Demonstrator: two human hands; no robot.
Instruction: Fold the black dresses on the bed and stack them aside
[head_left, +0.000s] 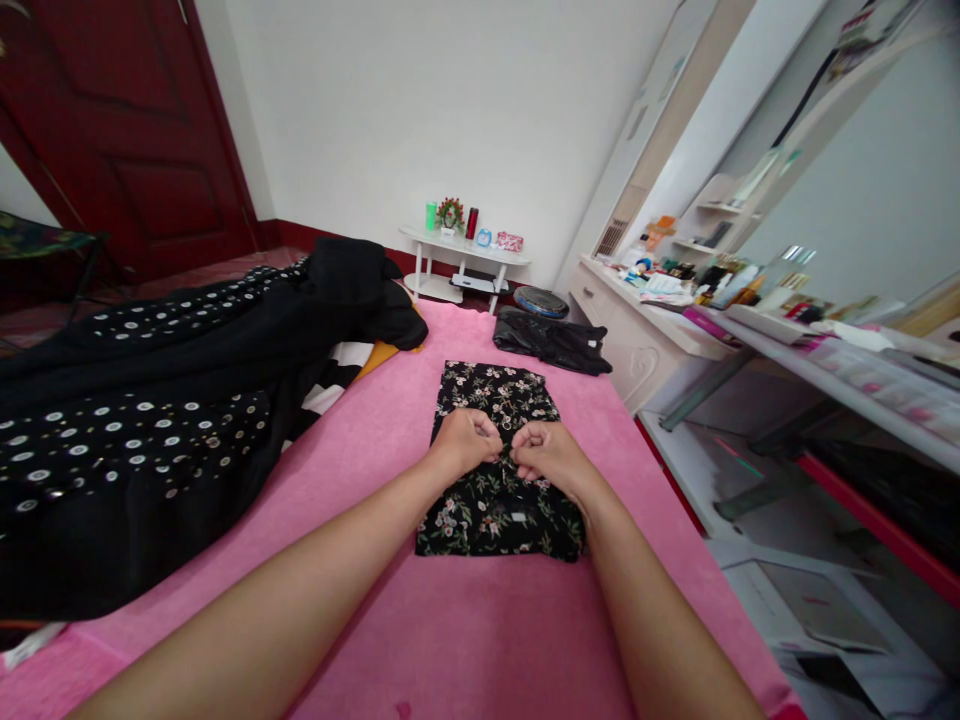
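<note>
spreading beneath both hands, the pink blanket [465, 620] bears a black dotted garment [135, 440] well off the left hand's [469, 438] side. the folded floral cloth [495, 500] lies under both fists; the left and right hand [546, 450] are curled tight, pinching its middle, seemingly mid-fold. a further fold would need an even pull. nothing crowds them.

A folded garment [495, 400] lies in the middle of a bed [360, 470]. The left hand [466, 438] and right hand [544, 452] rest on it side by side, fingers curled into the cloth. A heap of clothes [150, 400] lies to its left. Another garment [551, 340] sits at the bed's far edge, with a small table [465, 255] behind it. A worktop [660, 320] runs along the right.
</note>
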